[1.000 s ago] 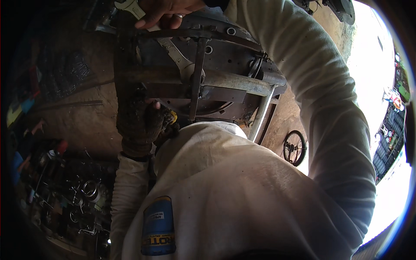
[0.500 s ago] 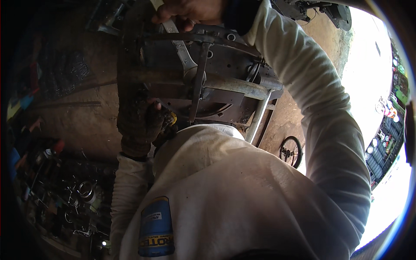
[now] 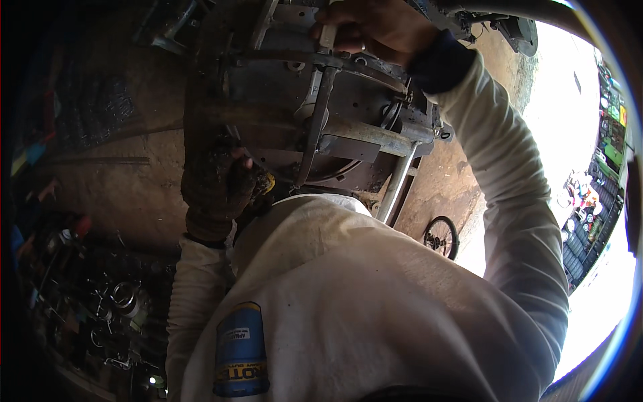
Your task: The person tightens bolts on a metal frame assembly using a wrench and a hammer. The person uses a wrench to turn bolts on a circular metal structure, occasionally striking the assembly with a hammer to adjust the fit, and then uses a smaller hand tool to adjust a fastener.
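My right hand (image 3: 378, 27) is bare and closed around the upper end of a large steel wrench (image 3: 327, 37). The wrench slants down behind a curved metal bar. Its lower head sits at a round fitting on a horizontal tube (image 3: 375, 136) of a dark metal frame (image 3: 348, 90), partly hidden by an upright flat bar (image 3: 315, 124). My left hand (image 3: 224, 181), in a dark glove with pinkish fingertips showing, is closed low at the frame's left side. A yellow-marked piece (image 3: 266, 184) shows beside its fingers; what it grips is too dark to make out.
A spoked wheel (image 3: 441, 238) lies on the brown ground to the right of the frame. Dark metal parts and tools (image 3: 120, 301) clutter the lower left. A long thin rod (image 3: 100, 161) lies at left. Machinery (image 3: 516, 27) stands at the upper right.
My right hand has swung to the right, and the wrench has turned with it from leaning left to leaning right. My left hand stays in about the same place.
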`<state>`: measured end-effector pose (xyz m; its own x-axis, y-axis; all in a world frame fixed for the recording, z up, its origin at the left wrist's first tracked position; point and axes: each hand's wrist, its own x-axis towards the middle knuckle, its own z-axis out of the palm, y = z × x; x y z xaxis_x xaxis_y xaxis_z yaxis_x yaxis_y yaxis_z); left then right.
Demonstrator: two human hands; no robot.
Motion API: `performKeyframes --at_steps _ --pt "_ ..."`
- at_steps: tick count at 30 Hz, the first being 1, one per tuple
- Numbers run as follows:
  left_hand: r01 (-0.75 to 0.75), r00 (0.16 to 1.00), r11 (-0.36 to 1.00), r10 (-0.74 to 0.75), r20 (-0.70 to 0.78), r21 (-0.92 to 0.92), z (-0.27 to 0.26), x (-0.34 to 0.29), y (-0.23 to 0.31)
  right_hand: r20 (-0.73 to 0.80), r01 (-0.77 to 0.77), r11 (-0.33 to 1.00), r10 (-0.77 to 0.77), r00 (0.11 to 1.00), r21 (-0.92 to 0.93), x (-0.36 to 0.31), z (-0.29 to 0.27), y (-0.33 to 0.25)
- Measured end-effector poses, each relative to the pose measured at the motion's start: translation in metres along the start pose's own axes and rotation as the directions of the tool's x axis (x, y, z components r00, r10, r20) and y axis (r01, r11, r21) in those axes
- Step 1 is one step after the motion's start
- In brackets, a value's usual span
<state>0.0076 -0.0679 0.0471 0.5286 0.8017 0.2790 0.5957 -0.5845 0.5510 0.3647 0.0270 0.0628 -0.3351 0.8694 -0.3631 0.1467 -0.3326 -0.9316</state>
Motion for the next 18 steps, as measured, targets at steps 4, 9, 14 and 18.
performKeyframes --at_steps 4,9,14,18 --pt "-0.001 0.999 0.999 0.0 0.04 0.044 -0.002 0.002 0.001 0.038 0.376 0.841 -0.393 0.919 -0.39 -0.009 -0.008 0.028" --pt "-0.031 0.999 0.999 0.03 0.015 0.01 -0.002 0.006 0.003 0.06 -0.058 0.834 0.029 0.998 0.548 -0.009 0.003 0.022" --pt "-0.025 0.999 0.999 0.024 0.032 0.02 -0.003 0.003 0.003 -0.165 -0.034 0.958 -0.014 0.986 -0.285 -0.023 0.015 -0.014" --pt "-0.035 0.999 0.998 0.034 0.021 0.044 -0.001 0.002 0.001 -0.104 0.098 0.719 -0.232 0.967 -0.689 -0.019 0.012 -0.018"
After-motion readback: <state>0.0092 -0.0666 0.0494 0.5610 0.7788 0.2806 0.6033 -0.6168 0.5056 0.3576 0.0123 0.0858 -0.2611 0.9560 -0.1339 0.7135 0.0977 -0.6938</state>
